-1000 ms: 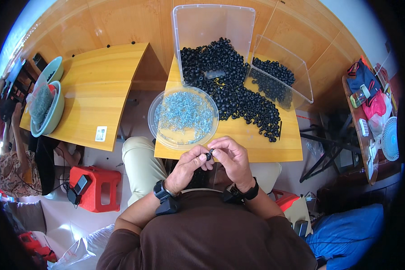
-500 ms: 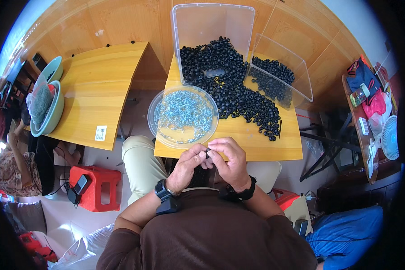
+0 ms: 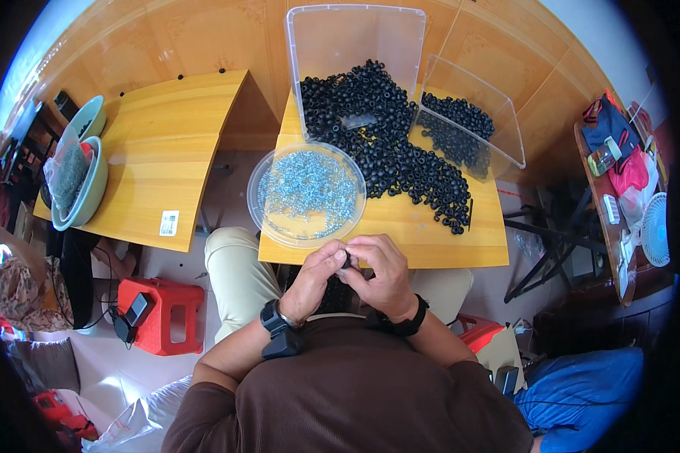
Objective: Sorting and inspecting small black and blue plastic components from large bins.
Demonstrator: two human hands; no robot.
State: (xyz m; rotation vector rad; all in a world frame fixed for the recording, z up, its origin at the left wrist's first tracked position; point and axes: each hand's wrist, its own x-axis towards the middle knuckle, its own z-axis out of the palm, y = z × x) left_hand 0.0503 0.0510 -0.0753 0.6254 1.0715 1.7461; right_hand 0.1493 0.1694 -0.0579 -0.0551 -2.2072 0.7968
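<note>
Just off the near edge of the table, my left hand (image 3: 313,281) and my right hand (image 3: 386,279) meet, fingers closed in a pinch. Between them is a small round black plastic part (image 3: 347,261), mostly hidden by the fingertips. Beyond my left hand stands a shallow round clear tub (image 3: 254,202) of tiny silvery-blue metal pieces (image 3: 310,181), too small to name surely. A heap of similar black plastic parts (image 3: 400,170) spreads over the table (image 3: 400,245), out of a clear bin tipped on its side (image 3: 355,38).
A second clear bin (image 3: 508,124) with black parts is at the far right. Near the heap's right end lies a thin black rod (image 3: 471,216). Left are another table (image 3: 166,143) with green basins (image 3: 97,189), a red stool (image 3: 155,313) and a seated person (image 3: 34,291).
The fingers of my right hand have curled in more around the black part, which is turned a little between both hands. At the left, the other person's arm has shifted.
</note>
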